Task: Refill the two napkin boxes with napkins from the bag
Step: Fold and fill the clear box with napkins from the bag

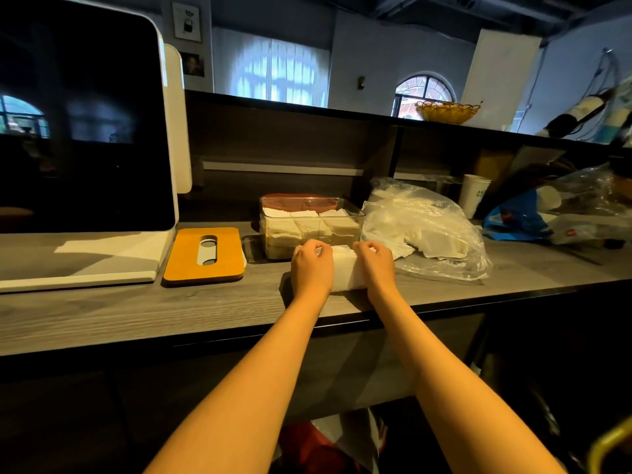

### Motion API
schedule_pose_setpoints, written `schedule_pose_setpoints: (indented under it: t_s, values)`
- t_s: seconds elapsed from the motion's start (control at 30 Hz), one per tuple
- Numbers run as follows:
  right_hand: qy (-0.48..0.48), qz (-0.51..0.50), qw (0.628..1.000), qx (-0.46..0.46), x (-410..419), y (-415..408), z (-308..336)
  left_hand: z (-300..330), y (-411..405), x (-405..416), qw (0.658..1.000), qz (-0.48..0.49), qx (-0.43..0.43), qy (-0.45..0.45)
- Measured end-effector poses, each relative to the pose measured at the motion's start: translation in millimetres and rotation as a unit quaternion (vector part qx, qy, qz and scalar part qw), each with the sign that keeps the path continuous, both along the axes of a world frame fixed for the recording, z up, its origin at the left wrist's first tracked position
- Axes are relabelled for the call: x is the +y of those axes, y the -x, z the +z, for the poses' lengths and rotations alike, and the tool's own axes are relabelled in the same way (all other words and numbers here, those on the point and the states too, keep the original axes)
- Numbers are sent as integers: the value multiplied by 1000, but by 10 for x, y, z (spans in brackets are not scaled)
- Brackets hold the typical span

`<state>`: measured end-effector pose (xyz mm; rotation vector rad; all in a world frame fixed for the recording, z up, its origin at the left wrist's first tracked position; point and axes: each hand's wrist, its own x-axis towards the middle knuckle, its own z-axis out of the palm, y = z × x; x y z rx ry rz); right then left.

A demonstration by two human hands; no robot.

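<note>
We see a thick white stack of paper napkins [345, 271] lying on the grey wood-grain table [136, 313], near its front edge, with a hand at each end. The left hand [312, 265] covers the stack's left end and the right hand [376, 261] its right end; the fingers [316, 247] of both curl over the far top edge, gripping the stack.

Just behind the stack stands a clear rectangular plastic napkin box [311, 227], lidless, with loose white folded napkins filling its upper part. A reddish-brown shape shows at its far rim; we cannot tell what it is. To the box's right, touching or nearly so, a crumpled transparent plastic bag [427, 227] lies slumped with more white napkins in it, its mouth spilling toward the stack. To the left of the box lies a flat orange wooden lid with an oval slot [204, 254], apart from the box and close to the base of a large white-framed dark screen [82, 114].

Farther right, past the bag, a white paper cup [473, 195] and a blue-and-clear plastic wrapper [533, 220] crowd the table. Bare table surface runs in front of the lid and screen base, along the front edge to the left of the hands. A yellow wicker basket [446, 111] sits on the upper ledge.
</note>
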<state>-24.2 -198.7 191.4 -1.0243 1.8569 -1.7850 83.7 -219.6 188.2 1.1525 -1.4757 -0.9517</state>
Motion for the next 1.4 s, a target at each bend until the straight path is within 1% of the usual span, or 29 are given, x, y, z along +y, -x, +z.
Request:
schedule_pose_setpoints:
  t_s: [0.07, 0.13, 0.23, 0.3, 0.37, 0.43, 0.47, 0.53, 0.6, 0.7, 0.8, 0.9, 1.03, 1.17, 1.3, 1.4]
  values:
    - [8, -8, 1000, 1, 16, -9, 6, 18, -17, 27, 1000, -9, 23, 8]
    - [7, 12, 1000, 7, 20, -24, 10, 46, -32, 58, 999, -35, 40, 9]
    - [-4, 23, 1000, 15, 34, -50, 14, 56, -31, 80, 999, -50, 7, 10]
    - [0, 1, 1000, 7, 40, -43, 5, 45, -31, 71, 1000, -16, -9, 12]
    - [4, -1, 1000, 15, 57, -44, 15, 33, -30, 53, 1000, 10, -1, 3]
    - [1, 36, 999, 29, 59, -69, 35, 32, -22, 49, 1000, -5, 15, 1]
    - [1, 53, 998, 38, 58, -81, 42, 35, -16, 55, 1000, -17, 11, 5]
    - [4, 53, 997, 57, 46, -85, 33, 38, -9, 73, 999, -23, -13, 22]
    - [17, 21, 999, 43, 39, -68, 2, 36, -15, 83, 999, -6, -23, 30]
    - [29, -19, 999, 13, 48, -39, -23, 27, -31, 79, 999, 14, -4, 40]
    - [43, 15, 999, -5, 81, -39, 12, 19, -14, 57, 998, -4, 4, 64]
    - [40, 42, 998, -6, 101, -40, 27, 3, 5, 46, 996, -9, -42, 78]
    - [51, 8, 997, -59, 94, -20, 17, -13, -20, 27, 997, 37, -29, 57]
    - [54, 40, 997, -28, 73, -30, 22, 12, -13, 40, 998, 22, -25, 54]
    - [41, 14, 998, -35, 71, -17, 11, 17, -18, 58, 996, 29, -23, 75]
    - [9, 56, 998, -7, 79, -55, 19, 7, -38, 30, 998, 39, -8, 48]
